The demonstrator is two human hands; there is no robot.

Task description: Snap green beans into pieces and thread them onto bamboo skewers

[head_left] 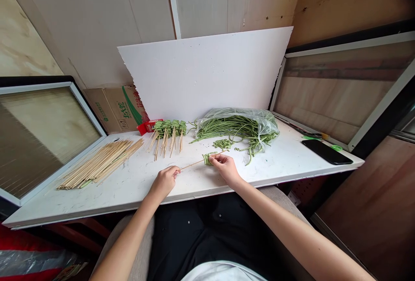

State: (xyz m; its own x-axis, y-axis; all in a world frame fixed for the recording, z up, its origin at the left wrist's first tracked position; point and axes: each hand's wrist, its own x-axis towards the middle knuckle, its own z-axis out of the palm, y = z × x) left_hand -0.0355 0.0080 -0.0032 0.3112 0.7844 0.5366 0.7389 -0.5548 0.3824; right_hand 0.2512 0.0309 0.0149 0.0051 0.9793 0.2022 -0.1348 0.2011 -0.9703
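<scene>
Over the front of the white table, my left hand (164,182) pinches one end of a thin wooden skewer (194,164). Short cut pieces of green bean (207,158) sit side by side on the skewer's other half. My right hand (225,167) is closed on these pieces, its thumb and fingers pressed against them. The skewer's far end shows just past my right fingers. Behind that hand lies a small heap of cut bean bits (223,143). Finished-looking bean skewers (170,129) are stacked at the back left, sticks pointing toward me.
Loose bare skewers (97,162) lie in a pile at the left. Long green beans (227,127) spill from a clear plastic bag (264,121) at the back. A black phone (327,151) rests at the right edge. A cardboard box (113,108) and a white board (207,73) stand behind.
</scene>
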